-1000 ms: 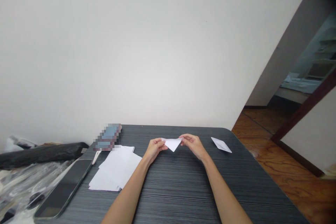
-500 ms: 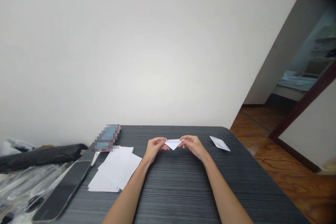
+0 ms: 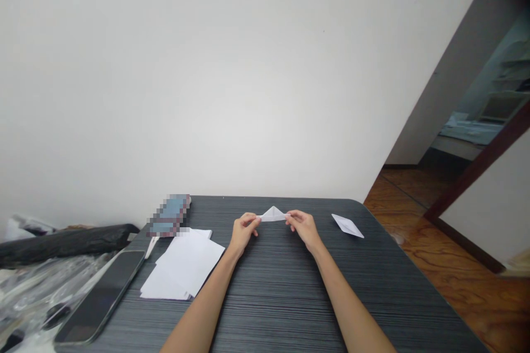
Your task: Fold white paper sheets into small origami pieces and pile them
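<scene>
A small folded white paper (image 3: 273,214) is held just above the dark striped table (image 3: 281,298), its point upward. My left hand (image 3: 244,230) pinches its left tip and my right hand (image 3: 301,224) pinches its right tip, with both sets of fingers closed on the paper. A second folded white paper piece (image 3: 348,225) lies on the table to the right of my right hand.
A loose stack of white sheets (image 3: 182,267) lies left of my arms. A dark phone (image 3: 101,297) sits at the table's left edge, beside a black bundle (image 3: 62,242) and clear plastic. A blurred-out box (image 3: 169,215) is at the back left. Wooden floor and a doorway lie to the right.
The folded paper has been turned over between my hands: its point hung downward before and stands upward now. Both hands stayed at its tips and shifted slightly away from me.
</scene>
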`<state>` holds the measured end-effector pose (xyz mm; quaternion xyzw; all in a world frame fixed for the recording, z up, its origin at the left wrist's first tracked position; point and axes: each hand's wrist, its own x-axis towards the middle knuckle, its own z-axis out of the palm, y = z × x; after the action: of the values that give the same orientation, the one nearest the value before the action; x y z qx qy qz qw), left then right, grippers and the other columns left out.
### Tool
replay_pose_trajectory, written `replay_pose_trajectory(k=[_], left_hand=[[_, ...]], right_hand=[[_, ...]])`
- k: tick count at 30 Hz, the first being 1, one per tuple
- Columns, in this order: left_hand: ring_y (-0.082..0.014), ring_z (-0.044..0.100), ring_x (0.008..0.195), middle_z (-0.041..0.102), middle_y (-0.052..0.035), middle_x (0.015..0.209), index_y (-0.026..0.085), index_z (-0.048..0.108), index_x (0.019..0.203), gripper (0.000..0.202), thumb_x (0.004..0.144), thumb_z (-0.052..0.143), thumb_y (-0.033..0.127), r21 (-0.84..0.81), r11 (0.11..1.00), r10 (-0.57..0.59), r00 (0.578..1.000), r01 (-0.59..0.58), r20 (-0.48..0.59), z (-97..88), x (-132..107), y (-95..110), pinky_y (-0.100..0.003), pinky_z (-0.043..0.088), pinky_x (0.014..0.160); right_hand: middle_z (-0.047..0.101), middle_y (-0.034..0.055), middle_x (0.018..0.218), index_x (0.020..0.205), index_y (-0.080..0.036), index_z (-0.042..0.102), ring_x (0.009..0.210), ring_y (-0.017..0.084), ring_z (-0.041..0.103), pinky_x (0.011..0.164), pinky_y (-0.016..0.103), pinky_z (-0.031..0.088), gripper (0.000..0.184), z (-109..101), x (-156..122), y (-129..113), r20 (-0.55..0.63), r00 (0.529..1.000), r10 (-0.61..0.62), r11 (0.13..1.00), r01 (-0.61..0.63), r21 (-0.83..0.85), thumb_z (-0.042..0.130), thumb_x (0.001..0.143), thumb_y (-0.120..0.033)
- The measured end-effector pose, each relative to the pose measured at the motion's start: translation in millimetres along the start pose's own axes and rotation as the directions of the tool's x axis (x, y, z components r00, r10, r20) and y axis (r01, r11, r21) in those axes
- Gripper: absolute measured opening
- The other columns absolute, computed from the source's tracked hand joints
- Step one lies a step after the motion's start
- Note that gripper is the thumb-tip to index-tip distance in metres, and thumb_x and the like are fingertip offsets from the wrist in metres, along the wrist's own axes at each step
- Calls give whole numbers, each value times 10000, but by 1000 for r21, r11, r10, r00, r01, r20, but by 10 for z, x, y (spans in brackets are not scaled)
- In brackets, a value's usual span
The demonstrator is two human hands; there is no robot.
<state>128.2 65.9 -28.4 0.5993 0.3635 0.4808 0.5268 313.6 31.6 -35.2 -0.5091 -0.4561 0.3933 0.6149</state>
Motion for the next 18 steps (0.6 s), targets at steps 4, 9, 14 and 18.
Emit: replay_pose_trajectory(k=[4,9,14,18], left_hand=[[-75,463,417,560,-14,562,110,628,687,234,650,581,336,198,980,43,995,-26,-85,-31,10,-60,-194,375,435],[-113,506,565,560,-28,619,139,620,665,142,693,528,244,567,813,192,980,-134,-44,-29,-19,-83,-224,398,573],[-119,480,672,499,-43,741,145,593,698,235,787,378,179,789,534,220,951,-304,218,5,-103,-65,-237,388,649],[-146,450,760,471,-67,802,133,563,728,274,806,300,120,856,353,176,925,-377,335,25,-224,12,-258,384,699]], right_hand=[[566,18,530,654,-131,583,456,113,486,446,240,382,235,16,3,39,-62,998,-10,993,3,-117,623,569,-347],[583,24,581,625,-157,589,543,142,523,564,272,419,125,4,-23,92,-63,992,-113,905,77,-419,565,614,-278],[540,21,614,621,-167,568,565,130,495,580,247,396,127,25,-126,101,58,971,-232,714,211,-668,462,689,-183],[509,38,698,651,-171,536,638,136,487,615,240,380,201,92,-232,63,155,946,-286,546,294,-784,369,754,-128]])
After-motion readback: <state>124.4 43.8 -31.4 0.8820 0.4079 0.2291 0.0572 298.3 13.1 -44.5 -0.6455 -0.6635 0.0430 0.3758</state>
